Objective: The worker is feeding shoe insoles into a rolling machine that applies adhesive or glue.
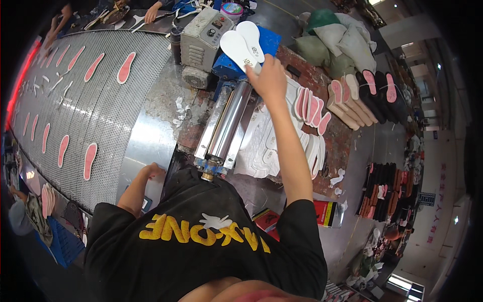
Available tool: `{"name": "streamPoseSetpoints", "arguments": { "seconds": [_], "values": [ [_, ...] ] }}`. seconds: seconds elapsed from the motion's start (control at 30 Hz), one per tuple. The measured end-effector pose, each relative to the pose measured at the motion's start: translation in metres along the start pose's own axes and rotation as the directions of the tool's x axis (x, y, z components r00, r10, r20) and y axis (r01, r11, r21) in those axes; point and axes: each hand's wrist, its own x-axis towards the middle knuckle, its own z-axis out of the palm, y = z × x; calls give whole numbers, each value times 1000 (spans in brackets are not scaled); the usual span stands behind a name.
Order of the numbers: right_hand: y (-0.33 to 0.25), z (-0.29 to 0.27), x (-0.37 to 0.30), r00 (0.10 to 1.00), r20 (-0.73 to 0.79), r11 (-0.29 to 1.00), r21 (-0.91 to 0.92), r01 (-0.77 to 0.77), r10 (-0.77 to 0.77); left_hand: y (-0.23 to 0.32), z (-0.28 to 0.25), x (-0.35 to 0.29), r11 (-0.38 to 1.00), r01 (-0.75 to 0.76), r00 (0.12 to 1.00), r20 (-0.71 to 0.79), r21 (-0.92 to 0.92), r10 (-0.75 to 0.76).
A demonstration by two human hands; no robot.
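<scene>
My right hand [269,80] reaches up past the roller machine, its fingers closed on the narrow ends of two white insoles [235,44]. The insoles overlap, dark print on them, above the blue end housing [270,43] of the machine. Just below that hand runs the shiny metal roller [230,121]. My left hand [153,171] is low at the edge of a smooth metal sheet [151,133], beside the mesh conveyor; its fingers are mostly hidden. Pink insoles with white rims, such as the nearest one [90,161], lie in two rows on the mesh conveyor belt [108,116].
A grey motor box [204,38] stands behind the roller. White insoles [314,151] and pink ones [311,108] are stacked on the worn table at right. Bundled insoles [347,100] and sacks [334,43] sit farther off. A co-worker's hand [152,12] shows at the far side.
</scene>
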Motion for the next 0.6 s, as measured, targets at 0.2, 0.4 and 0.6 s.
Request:
{"name": "streamPoseSetpoints", "arguments": {
  "seconds": [0.2, 0.4, 0.6],
  "values": [
    [-3, 17, 1, 971, 142, 973, 102, -207, 192, 0, -3, -1, 999, 21, 999, 27, -44, -19],
    [57, -25, -56, 861, 33, 445, 846, -295, 507, -18, -8, 7, 958, 18, 985, 172, -285, 32],
    [125, -41, -199, 626, 73, 149, 944, -294, 776, 65, -79, -46, 722, -687, 659, -346, 84, 668]
  ]
}}
